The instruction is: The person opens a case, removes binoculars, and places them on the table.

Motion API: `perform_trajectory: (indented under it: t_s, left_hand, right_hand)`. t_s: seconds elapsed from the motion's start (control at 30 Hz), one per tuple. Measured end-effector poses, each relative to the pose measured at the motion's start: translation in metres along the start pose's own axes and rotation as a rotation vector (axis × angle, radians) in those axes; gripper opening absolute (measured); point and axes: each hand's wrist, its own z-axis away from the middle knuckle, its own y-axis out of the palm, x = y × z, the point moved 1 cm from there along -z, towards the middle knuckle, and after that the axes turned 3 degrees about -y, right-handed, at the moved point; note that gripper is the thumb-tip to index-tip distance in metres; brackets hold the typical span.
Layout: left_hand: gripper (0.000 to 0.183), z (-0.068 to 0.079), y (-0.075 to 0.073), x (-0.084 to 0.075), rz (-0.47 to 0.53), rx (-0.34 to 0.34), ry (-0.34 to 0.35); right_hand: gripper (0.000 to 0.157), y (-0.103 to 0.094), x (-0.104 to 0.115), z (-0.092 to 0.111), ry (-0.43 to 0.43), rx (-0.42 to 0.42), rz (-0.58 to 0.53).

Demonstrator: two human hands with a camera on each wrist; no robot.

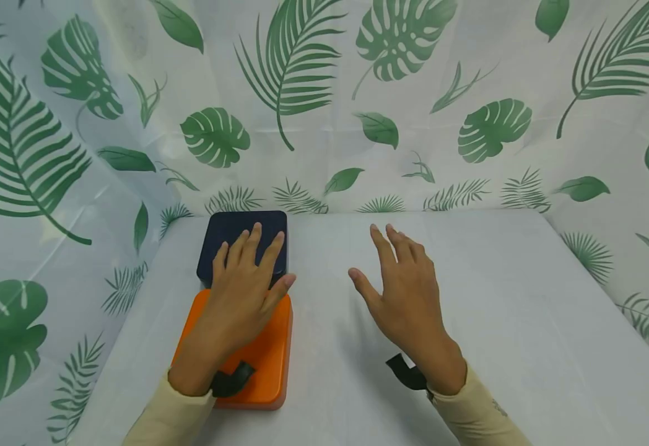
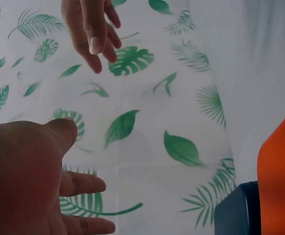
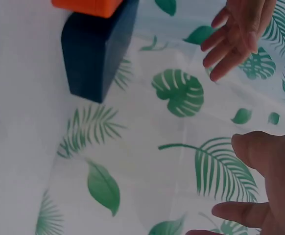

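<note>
An orange box [image 1: 271, 371] with rounded corners lies on the left of the white table, and a dark navy box [image 1: 224, 226] sits right behind it. My left hand [image 1: 241, 303] is held above the two boxes, fingers spread and holding nothing. In the left wrist view a gap shows between that hand [image 2: 25, 181] and both boxes. My right hand [image 1: 408, 297] hovers over the table to the right of the boxes, its fingers extended and nothing in its grasp. Parts of both boxes are hidden beneath the left hand and forearm in the head view.
A white cloth covers the table [image 1: 503, 322]. Behind it and along both sides hangs a white curtain [image 1: 313, 161] printed with green leaves. Dark straps [image 1: 232, 379] circle both wrists, below cream sleeves.
</note>
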Motion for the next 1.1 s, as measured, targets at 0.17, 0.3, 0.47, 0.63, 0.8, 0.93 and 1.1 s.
perform_trajectory:
  t_s: [0.17,0.3,0.47,0.63,0.8,0.93,1.1]
  left_hand:
    - [0.069,0.008,0.003,0.012,0.063,-0.026,-0.007]
    - [0.068,0.012,0.006,0.018,0.065,-0.058,-0.008]
    - [0.068,0.017,0.009,0.023,0.084,-0.062,-0.043]
    - [0.064,0.023,0.011,0.031,0.115,-0.076,-0.084]
    - [0.063,0.030,0.013,0.040,0.201,-0.081,-0.125]
    - [0.064,0.034,0.015,0.044,0.231,-0.065,-0.160]
    - [0.064,0.040,0.016,0.051,0.247,-0.055,-0.221]
  right_hand:
    - [0.076,0.012,0.005,0.003,-0.009,-0.029,-0.086]
    - [0.076,0.019,0.008,0.006,-0.005,-0.031,-0.099]
    - [0.078,0.027,0.012,0.010,-0.006,-0.022,-0.107]
    - [0.080,0.036,0.017,0.014,0.012,0.005,-0.172]
    - [0.078,0.042,0.024,0.018,0.055,0.051,-0.276]
    - [0.077,0.047,0.028,0.020,0.089,0.079,-0.325]
    - [0.078,0.054,0.035,0.025,0.128,0.116,-0.394]
